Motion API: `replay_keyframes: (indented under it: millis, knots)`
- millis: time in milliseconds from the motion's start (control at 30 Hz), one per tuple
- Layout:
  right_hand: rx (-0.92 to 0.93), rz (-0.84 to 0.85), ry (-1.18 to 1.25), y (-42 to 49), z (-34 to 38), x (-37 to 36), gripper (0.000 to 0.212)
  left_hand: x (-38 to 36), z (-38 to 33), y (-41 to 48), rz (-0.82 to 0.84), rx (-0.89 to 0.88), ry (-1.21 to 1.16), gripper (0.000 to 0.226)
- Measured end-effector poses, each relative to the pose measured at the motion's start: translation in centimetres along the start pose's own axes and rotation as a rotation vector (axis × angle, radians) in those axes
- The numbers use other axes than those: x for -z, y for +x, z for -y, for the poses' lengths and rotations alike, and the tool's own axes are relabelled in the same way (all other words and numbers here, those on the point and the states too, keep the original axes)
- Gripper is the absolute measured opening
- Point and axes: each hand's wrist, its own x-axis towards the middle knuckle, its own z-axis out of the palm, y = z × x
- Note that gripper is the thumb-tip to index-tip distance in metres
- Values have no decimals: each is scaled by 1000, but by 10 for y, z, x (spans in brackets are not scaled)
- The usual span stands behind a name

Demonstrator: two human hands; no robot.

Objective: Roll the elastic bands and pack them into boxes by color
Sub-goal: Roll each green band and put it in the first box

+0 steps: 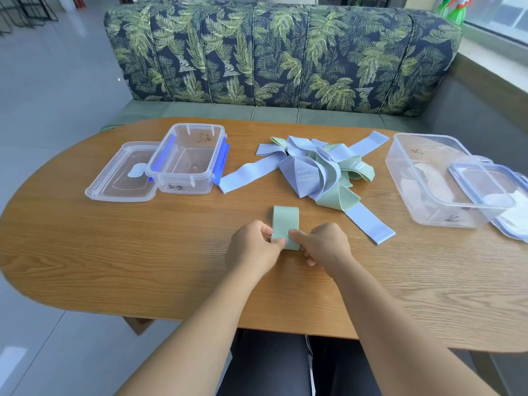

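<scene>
A green band [285,222] is pinched at its near end by the left hand [253,247] and the right hand [327,244], laid on the table [143,252]. Farther off, a pile of bands [317,170] is seen between the left box [187,158] and the right box [420,178], both uncovered.

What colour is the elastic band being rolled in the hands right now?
Pale green; the elastic band shows best in the head view, pinched by the left hand and right hand.

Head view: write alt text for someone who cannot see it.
The left hand and right hand pinch the near end of a green elastic band on a wooden table. Beyond it a tangled pile of green and lilac bands lies between a clear left box and a clear right box.
</scene>
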Motion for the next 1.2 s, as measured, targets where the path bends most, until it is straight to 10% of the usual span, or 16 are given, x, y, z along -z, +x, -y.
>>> replay_keyframes:
  millis: [400,1200]
  knots:
    - [105,-28,325,-13,-18,-5,11,9,-19,21,99,156,-19,31]
    - [33,-5,221,24,3,1,32,-8,-7,28,-26,6,-202,17]
